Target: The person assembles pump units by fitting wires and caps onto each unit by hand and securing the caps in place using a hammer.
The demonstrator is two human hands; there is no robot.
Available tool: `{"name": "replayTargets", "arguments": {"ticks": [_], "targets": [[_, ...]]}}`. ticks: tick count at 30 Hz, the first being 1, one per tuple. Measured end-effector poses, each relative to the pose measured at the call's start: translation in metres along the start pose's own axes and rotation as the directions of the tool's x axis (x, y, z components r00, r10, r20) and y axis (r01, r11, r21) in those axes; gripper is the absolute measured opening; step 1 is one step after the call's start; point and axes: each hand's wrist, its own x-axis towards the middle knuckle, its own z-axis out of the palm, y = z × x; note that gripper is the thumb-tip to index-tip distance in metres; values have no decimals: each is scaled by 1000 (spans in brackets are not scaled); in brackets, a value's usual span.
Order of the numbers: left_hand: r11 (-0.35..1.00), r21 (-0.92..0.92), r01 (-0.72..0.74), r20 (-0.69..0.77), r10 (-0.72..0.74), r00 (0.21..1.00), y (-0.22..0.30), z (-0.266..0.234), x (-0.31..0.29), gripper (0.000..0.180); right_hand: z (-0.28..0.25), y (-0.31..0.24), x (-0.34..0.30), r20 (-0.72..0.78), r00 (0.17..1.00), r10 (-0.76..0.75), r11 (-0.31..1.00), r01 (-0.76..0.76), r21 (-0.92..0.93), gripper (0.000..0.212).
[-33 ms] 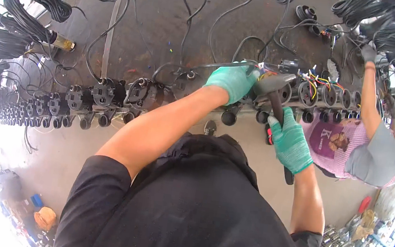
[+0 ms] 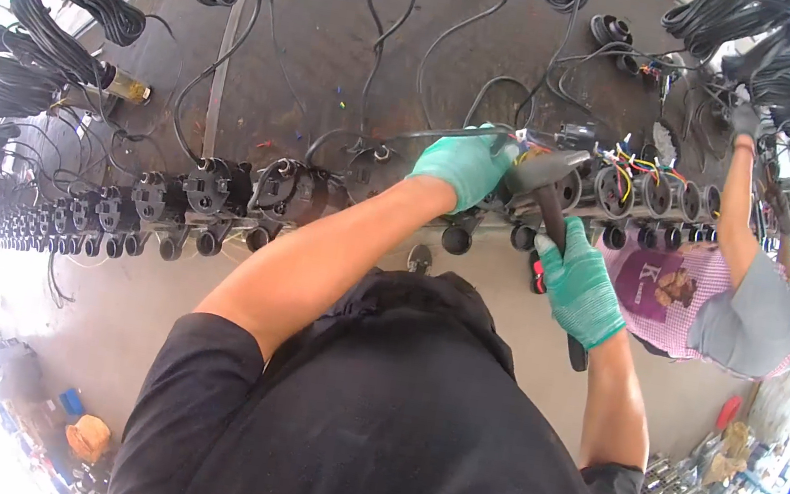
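Note:
My left hand (image 2: pixel 467 166), in a green glove, is closed over a black round unit at the edge of the dark workbench (image 2: pixel 342 48); a black cable (image 2: pixel 380 136) runs up to it. My right hand (image 2: pixel 583 292), also in a green glove, grips the handle of a black tool with a grey head (image 2: pixel 549 173). The head rests against the unit right beside my left hand. Units with coloured wires (image 2: pixel 626 184) sit just to the right.
A long row of black round units (image 2: pixel 190 193) lines the bench edge to the left. Coiled black cables (image 2: pixel 76 0) lie at the bench's left and far sides. A co-worker in a pink shirt (image 2: pixel 672 286) stands at the right, gloved hand (image 2: pixel 744 122) on the bench.

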Motion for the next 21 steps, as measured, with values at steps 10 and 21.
{"name": "replayTargets", "arguments": {"ticks": [10,21], "targets": [[692,-602,-399,-451,118,885,-57,86,-24,86,-1,18,5,-2,1000,-17,991,17,132,46],[587,-649,-485,-500,151,853,-56,94,-21,86,6,27,13,-107,991,-79,997,78,-17,38]]}}
